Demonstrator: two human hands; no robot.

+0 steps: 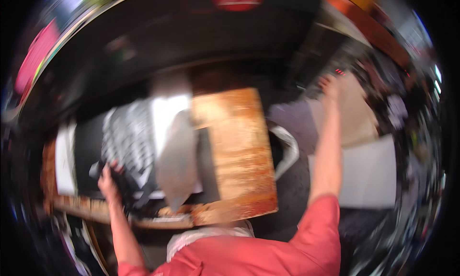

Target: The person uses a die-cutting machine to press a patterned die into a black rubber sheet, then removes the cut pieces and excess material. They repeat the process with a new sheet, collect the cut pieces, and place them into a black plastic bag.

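Note:
My left hand [109, 180] is closed around a dark, soft-looking bundle [125, 187] at the left of the worktable; blur hides its exact kind. Beside it lies a black-and-white patterned piece [129, 132] on a black surface. A grey, pointed flat piece [178, 161] rests to the right of that, over a white strip [171, 108]. Far off to the right, my right arm is stretched out, with my right hand [329, 88] by a dark box-like device showing small red lights [339, 72]. Motion smears its fingers, so their grip does not show.
The worktable has a worn wooden board [242, 151] at its right end. A white curved band [289, 151] hangs beside it. Beige [357, 110] and pale grey [366, 173] flat sheets lie at the right. A long dark panel [167, 31] spans the back.

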